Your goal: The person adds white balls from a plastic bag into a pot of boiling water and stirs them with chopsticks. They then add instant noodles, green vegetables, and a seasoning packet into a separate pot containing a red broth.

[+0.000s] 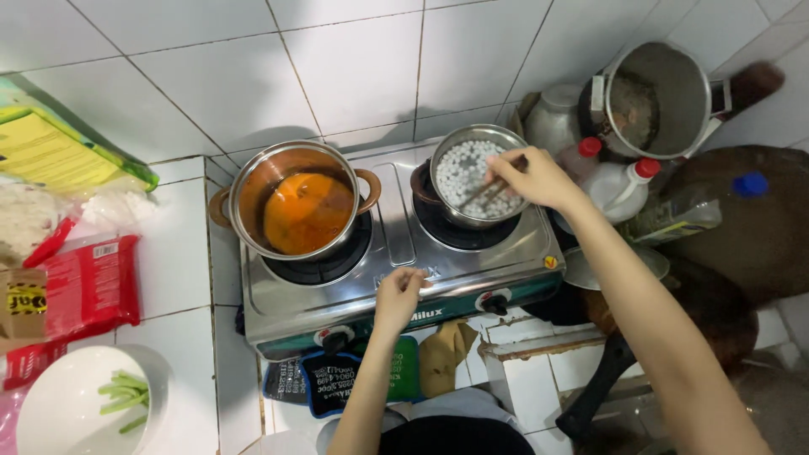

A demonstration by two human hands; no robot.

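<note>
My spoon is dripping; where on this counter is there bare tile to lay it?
Bare tile lies between the red packet and the stove, above the white bowl. The stove's right side is crowded: bottles, a tilted steel pot. The left edge is piled with packets.

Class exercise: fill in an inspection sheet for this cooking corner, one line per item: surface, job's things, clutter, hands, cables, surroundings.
Surface: two-burner stove on a white tiled counter.
Job's things: small pot of white balls on one burner; large pot of orange liquid on the other.
Clutter: red packets, white bowl with green stalks, bottles.
Hands: right hand holds chopsticks in the small pot; left hand rests on the stove front.
Cables: nothing seen.
Surroundings: white tiled wall.
</note>
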